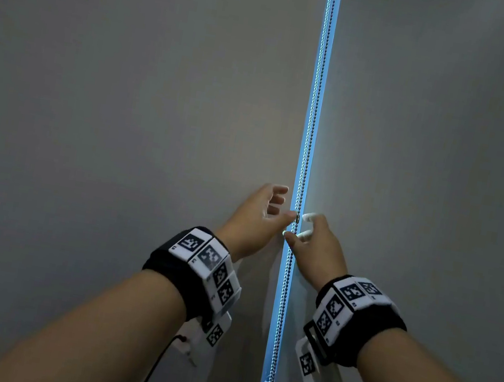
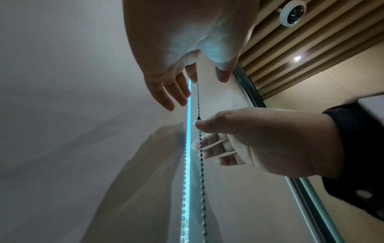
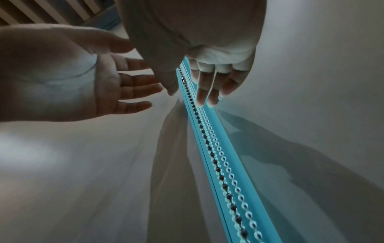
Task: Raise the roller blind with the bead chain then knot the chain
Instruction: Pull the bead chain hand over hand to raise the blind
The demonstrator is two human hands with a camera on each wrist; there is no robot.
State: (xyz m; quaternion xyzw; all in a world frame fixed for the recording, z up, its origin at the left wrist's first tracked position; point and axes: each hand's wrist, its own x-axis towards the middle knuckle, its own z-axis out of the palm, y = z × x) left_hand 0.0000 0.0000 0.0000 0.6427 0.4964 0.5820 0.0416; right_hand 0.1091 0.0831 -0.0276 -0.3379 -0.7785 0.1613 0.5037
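Note:
A metal bead chain (image 1: 315,101) hangs in the bright blue gap between two lowered grey roller blinds, one on the left (image 1: 128,88) and one on the right (image 1: 434,137). My left hand (image 1: 285,202) reaches in from the left with its fingers spread, and its thumb tip touches the chain. My right hand (image 1: 297,225) is just below it, thumb on one side of the chain and straight fingers on the other, not closed. In the left wrist view the chain (image 2: 200,164) runs past the right hand's thumb (image 2: 199,125). In the right wrist view two chain strands (image 3: 216,164) run side by side.
Both blinds cover the window from top to bottom of the head view. A slatted wooden ceiling with a white dome camera (image 2: 293,13) and a spotlight (image 2: 297,58) shows above. A metal frame rail (image 2: 307,197) runs along the right blind's edge.

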